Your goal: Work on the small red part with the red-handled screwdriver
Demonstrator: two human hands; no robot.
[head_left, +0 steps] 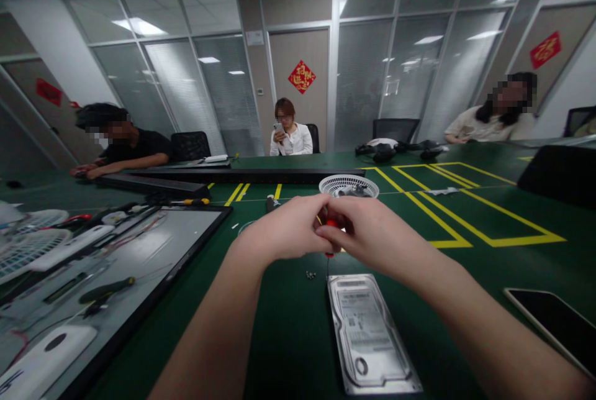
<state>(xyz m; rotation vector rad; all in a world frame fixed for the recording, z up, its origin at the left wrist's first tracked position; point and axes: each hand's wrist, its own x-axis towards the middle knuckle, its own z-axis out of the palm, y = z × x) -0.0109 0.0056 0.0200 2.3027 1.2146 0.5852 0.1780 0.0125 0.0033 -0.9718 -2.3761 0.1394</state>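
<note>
A silver hard drive point(367, 331) lies label up on the green table in front of me. Above its far left corner, a screwdriver point(331, 223) with a red handle stands upright, its thin shaft pointing down at that corner. My right hand point(372, 226) is closed around the handle. My left hand point(291, 229) meets it from the other side, with its fingers closed at the handle too. Both hands partly hide the grip. Several small screws point(310, 275) lie on the table just left of the drive.
On the left lies a large panel point(181, 235) with a green-handled screwdriver point(107, 290) and white parts on it. A white basket point(349, 184) holding parts stands beyond my hands. A phone point(554, 325) rests at the right. Three people sit across the table point(493, 201).
</note>
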